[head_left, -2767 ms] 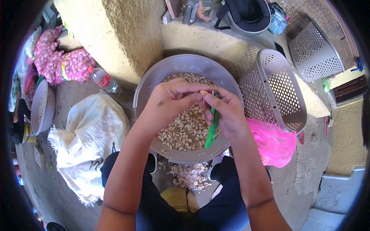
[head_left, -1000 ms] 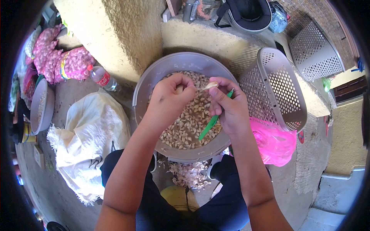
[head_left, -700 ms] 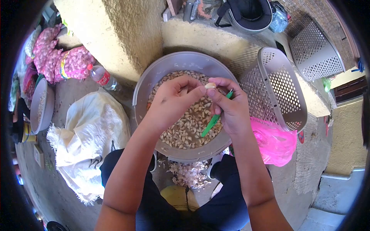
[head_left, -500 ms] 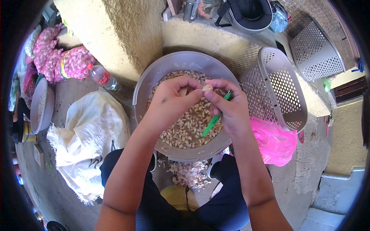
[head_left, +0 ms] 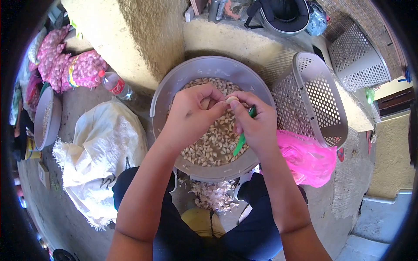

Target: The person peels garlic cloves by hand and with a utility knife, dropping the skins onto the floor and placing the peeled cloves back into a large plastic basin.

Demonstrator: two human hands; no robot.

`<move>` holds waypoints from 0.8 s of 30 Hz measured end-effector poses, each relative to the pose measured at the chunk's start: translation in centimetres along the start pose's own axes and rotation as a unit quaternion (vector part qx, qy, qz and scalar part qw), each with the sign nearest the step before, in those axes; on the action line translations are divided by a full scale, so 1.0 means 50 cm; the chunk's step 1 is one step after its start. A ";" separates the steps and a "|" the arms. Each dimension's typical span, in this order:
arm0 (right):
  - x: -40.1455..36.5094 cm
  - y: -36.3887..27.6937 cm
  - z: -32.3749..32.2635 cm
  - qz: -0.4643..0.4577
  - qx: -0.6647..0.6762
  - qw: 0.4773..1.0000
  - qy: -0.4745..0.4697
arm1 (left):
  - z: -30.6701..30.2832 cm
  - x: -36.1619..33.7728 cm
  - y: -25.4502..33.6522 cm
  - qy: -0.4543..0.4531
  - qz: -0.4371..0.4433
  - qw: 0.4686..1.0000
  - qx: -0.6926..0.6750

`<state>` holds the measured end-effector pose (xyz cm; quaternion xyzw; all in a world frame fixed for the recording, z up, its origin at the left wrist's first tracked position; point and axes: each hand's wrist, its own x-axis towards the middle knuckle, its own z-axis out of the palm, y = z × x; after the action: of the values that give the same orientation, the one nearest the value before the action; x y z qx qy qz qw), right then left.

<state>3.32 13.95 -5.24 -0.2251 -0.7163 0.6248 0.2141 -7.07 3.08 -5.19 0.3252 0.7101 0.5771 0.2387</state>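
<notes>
A large grey basin (head_left: 209, 174) stands between the legs, with many garlic cloves (head_left: 213, 145) in cloudy water inside it. Above the basin, my left hand (head_left: 196, 115) is closed, its thumb and index finger meeting at a pale garlic clove (head_left: 231, 99). My right hand (head_left: 257, 122) pinches that same clove from the other side. A green-handled tool (head_left: 239, 145) is also held in my right hand, slanting down over the cloves; its blade is hidden.
Garlic skins (head_left: 213, 195) lie on the floor below the basin. A perforated basket (head_left: 300, 102) and a pink plastic bag (head_left: 307, 158) are at the right. On the left are a white sack (head_left: 104, 152), a Coca-Cola bottle (head_left: 115, 85) and a smaller basin (head_left: 53, 122).
My right hand has turned slightly inward, and the green tool now hangs steeper and shows less. Both hands remain at the clove.
</notes>
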 end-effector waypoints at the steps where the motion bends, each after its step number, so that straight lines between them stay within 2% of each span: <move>1: 0.000 0.000 0.000 0.018 0.012 1.000 -0.002 | 0.001 0.002 -0.006 0.001 0.003 1.000 -0.001; 5: 0.008 -0.005 -0.017 0.096 0.072 0.991 -0.062 | 0.002 0.004 -0.013 -0.011 0.015 0.999 -0.034; 8: 0.009 -0.004 -0.026 0.130 0.156 0.976 -0.083 | 0.001 0.005 -0.017 -0.030 0.005 0.999 -0.041; 11: 0.008 -0.006 -0.030 0.135 0.171 0.972 -0.086 | 0.000 0.004 -0.010 -0.040 -0.004 0.998 -0.046; 16: 0.008 -0.005 -0.039 0.119 0.134 0.979 -0.102 | -0.004 0.003 -0.006 -0.062 -0.041 0.995 -0.063; 19: 0.008 -0.006 -0.042 0.115 0.112 0.981 -0.110 | -0.012 -0.001 0.012 -0.092 -0.100 0.990 -0.035; 24: 0.010 -0.008 -0.049 0.117 0.095 0.981 -0.123 | -0.008 0.000 -0.002 -0.092 -0.061 0.993 -0.043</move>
<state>4.33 16.13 -4.50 -0.2071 -0.6431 0.7339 0.0701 -7.39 2.80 -5.20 0.3222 0.6786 0.5587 0.3514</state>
